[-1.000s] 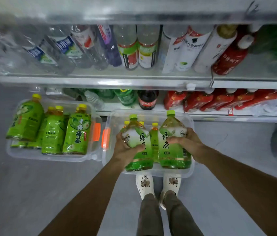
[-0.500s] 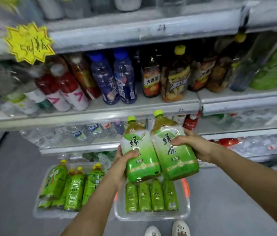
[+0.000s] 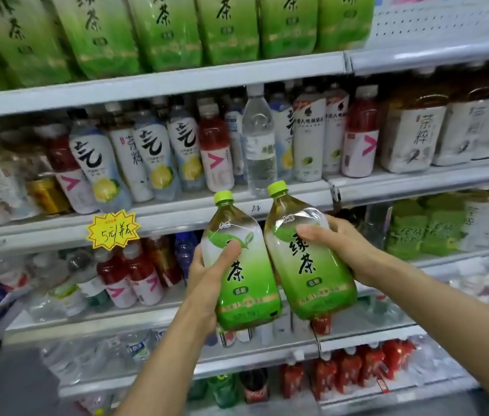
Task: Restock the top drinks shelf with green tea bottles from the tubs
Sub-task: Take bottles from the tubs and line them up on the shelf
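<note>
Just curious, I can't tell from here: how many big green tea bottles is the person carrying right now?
2. The left hand grips one green-capped plastic green tea bottle; the right hand grips the other bottle beside it. Similar ones fill the top shelf.

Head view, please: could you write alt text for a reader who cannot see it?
Left hand and right hand each grip a green tea bottle, left bottle and right bottle, raised before drinks shelves; the top shelf already holds matching bottles.
</note>
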